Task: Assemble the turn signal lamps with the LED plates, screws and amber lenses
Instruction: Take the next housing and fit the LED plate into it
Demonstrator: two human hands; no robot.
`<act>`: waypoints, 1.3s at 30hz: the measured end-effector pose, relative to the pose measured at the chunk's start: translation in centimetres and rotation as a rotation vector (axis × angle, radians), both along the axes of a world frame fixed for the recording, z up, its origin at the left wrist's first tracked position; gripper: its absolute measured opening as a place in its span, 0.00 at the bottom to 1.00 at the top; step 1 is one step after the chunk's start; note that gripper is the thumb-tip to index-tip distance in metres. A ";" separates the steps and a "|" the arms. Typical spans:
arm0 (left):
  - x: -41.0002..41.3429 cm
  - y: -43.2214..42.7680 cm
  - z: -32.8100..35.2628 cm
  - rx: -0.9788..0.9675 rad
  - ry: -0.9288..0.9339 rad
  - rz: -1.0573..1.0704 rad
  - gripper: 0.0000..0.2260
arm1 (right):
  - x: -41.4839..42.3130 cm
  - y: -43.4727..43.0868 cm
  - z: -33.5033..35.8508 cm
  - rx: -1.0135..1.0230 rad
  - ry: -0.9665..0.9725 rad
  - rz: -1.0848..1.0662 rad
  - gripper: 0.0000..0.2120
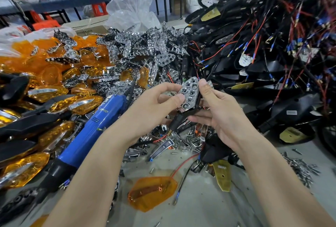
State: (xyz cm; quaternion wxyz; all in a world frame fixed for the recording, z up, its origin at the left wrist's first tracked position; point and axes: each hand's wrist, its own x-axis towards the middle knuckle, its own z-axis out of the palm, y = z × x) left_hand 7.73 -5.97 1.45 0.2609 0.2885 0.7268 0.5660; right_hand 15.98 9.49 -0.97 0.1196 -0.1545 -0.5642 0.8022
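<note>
A chrome LED plate with several round cups sits in a black turn signal lamp housing, held up over the table's middle. My left hand pinches the plate's left edge, thumb on its face. My right hand grips the housing from the right, thumb on the plate's upper right edge. One amber lens lies flat on the table near me. Loose screws are heaped at the right. A blue electric screwdriver lies slanted beside my left forearm.
Amber lenses and finished lamps crowd the left. A heap of chrome plates lies behind, with a clear plastic bag. Black housings with red and black wires pile up at the right. Yellow boards lie close by.
</note>
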 end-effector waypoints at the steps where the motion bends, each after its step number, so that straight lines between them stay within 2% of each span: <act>1: 0.0 0.0 0.0 0.003 -0.001 0.001 0.08 | 0.0 0.0 0.0 -0.003 -0.001 0.000 0.21; 5: -0.1 -0.2 0.0 0.003 -0.032 0.010 0.09 | 0.1 0.0 0.1 0.013 -0.015 0.007 0.20; 9: -0.3 -0.3 0.1 -0.043 0.022 0.027 0.09 | 0.0 0.0 0.0 0.027 -0.022 0.007 0.23; 16: -0.4 -0.2 0.4 -0.166 0.292 0.110 0.08 | -0.1 0.0 -0.1 0.012 -0.010 -0.016 0.26; 27: 0.4 0.5 0.7 -0.250 0.599 0.144 0.10 | -0.1 0.1 -0.2 -0.008 0.009 -0.044 0.22; 32: 0.4 0.6 0.6 -0.245 0.627 0.155 0.09 | -0.1 0.1 -0.2 -0.011 0.014 -0.049 0.24; 39: 0.1 0.2 0.7 -0.211 0.551 0.148 0.11 | -0.1 0.0 -0.2 -0.005 0.004 -0.050 0.27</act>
